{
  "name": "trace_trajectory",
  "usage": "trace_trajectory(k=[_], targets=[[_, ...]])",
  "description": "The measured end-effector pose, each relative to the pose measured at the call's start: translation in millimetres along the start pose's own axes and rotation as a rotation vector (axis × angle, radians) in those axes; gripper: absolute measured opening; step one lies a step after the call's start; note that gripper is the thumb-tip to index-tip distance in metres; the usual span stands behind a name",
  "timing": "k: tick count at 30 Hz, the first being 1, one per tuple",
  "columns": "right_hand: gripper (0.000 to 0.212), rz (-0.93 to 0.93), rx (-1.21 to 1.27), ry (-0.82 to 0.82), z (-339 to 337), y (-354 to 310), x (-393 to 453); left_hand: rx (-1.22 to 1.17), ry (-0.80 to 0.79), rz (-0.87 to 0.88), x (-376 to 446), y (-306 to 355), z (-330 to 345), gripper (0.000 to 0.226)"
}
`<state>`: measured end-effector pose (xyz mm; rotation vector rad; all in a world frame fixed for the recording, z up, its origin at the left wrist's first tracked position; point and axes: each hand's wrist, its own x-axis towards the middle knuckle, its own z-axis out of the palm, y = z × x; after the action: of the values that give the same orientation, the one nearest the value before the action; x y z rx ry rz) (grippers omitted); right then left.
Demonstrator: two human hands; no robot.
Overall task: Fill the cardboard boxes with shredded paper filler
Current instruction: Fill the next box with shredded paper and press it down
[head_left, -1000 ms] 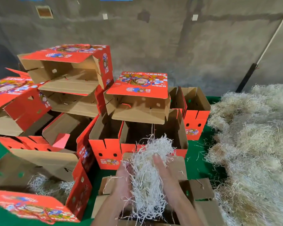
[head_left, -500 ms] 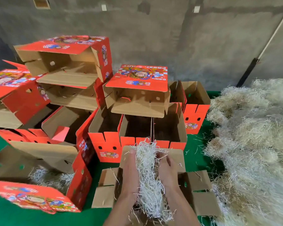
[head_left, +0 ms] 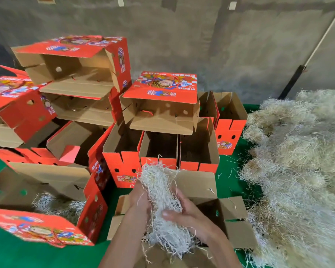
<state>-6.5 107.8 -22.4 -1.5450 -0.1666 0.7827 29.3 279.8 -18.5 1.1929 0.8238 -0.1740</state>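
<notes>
Now, the biggest thing is the pile of shredded paper (head_left: 298, 171), which fills the table from 2 to 5 o'clock. Stacked red boxes (head_left: 159, 105) stand from 9 to 12 o'clock. At 8 o'clock one filled box (head_left: 46, 200) lies on its side with filler inside. At 6 o'clock is the open box (head_left: 220, 215) being filled. Above it the bundle of filler (head_left: 162, 200) is held between both hands: the left hand (head_left: 138, 198) grips its left side, the right hand (head_left: 184, 213) curls around its lower right. I think the good way is to lower the bundle deep into the box before releasing, then spread it evenly, so loose strands do not fall on the green table (head_left: 17, 254).
</notes>
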Motion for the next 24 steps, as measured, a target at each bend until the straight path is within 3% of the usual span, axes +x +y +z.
trace_trajectory(k=[3,7,11,13,15,18,20,24], targets=[[0.116,-0.083,-0.003,0.079,-0.7,-2.3,6.5,-0.045,-0.036,0.078,-4.5,5.0,3.5,0.03],[0.109,-0.184,0.157,0.331,-8.6,-15.1,2.6,-0.021,-0.095,0.133,-17.9,5.8,7.8,0.05],[0.048,-0.099,0.732,0.473,-21.5,-14.7,16.3,0.232,-0.259,0.509,-28.0,-11.0,-1.1,0.075],[0.039,-0.079,0.679,0.571,-24.4,-16.3,20.4,0.403,-0.323,0.687,-29.2,-20.2,-6.7,0.073],[0.036,-0.113,0.608,0.575,-23.2,-20.5,22.1,0.503,-0.342,0.74,-31.6,-23.4,-4.4,0.074],[0.05,-0.105,0.589,0.556,-17.1,-23.6,22.1,0.4,-0.347,0.86,-27.4,-21.7,1.1,0.044],[0.043,-0.1,0.551,0.632,-16.5,-21.8,21.3,0.232,-0.323,0.822,-25.6,-15.7,-0.3,0.034],[0.012,-0.127,0.49,0.691,-21.1,-17.0,22.7,-0.117,-0.36,0.337,-24.1,7.3,-6.9,0.054]])
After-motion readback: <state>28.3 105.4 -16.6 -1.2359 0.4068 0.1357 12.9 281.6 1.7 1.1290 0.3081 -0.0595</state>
